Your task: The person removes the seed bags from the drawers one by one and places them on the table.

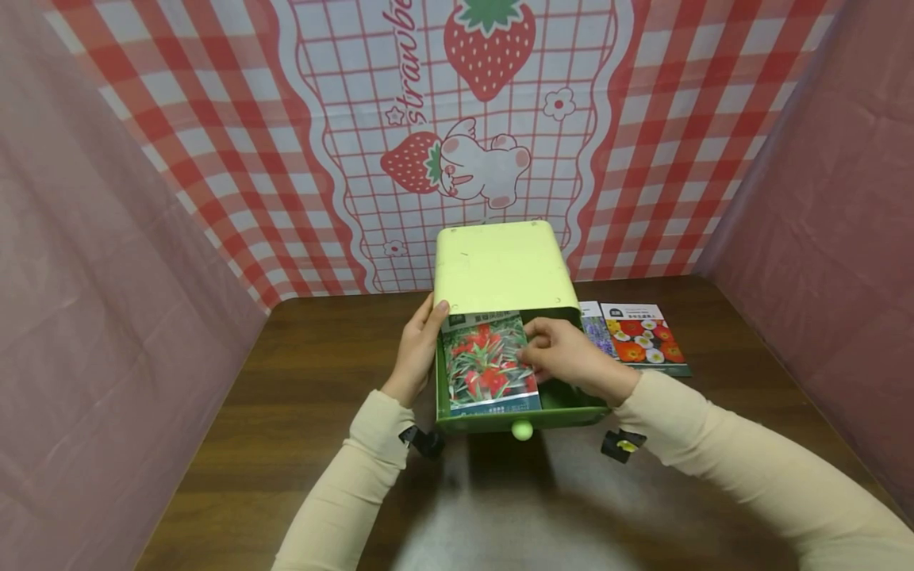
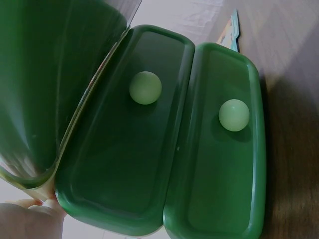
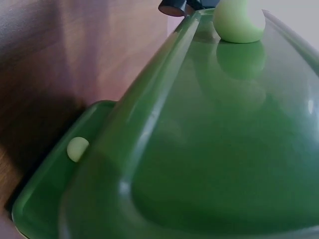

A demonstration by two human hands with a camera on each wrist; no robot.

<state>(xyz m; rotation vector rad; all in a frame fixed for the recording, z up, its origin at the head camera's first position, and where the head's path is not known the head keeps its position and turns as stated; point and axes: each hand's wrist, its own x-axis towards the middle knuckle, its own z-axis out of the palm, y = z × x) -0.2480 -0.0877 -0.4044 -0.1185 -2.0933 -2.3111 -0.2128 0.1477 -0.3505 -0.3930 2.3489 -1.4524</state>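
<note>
A small drawer cabinet (image 1: 505, 266) with a pale yellow-green casing stands on the table, its green top drawer (image 1: 564, 417) pulled out. In that drawer lies a seed packet (image 1: 489, 369) with red flowers printed on it. My right hand (image 1: 574, 357) reaches in from the right, fingers bent, pinching the packet's right edge. Against the cabinet's left side rests my left hand (image 1: 416, 354), thumb at the casing's front top edge and fingers along the wall. Most of the drawer's inside is hidden in the wrist views.
Right of the cabinet lie a packet with orange and white flowers (image 1: 646, 339) and a partly covered one with purple flowers (image 1: 598, 329). Two shut lower drawers with round knobs (image 2: 145, 88) appear in the left wrist view. A strawberry-print cloth (image 1: 493, 143) hangs behind the table.
</note>
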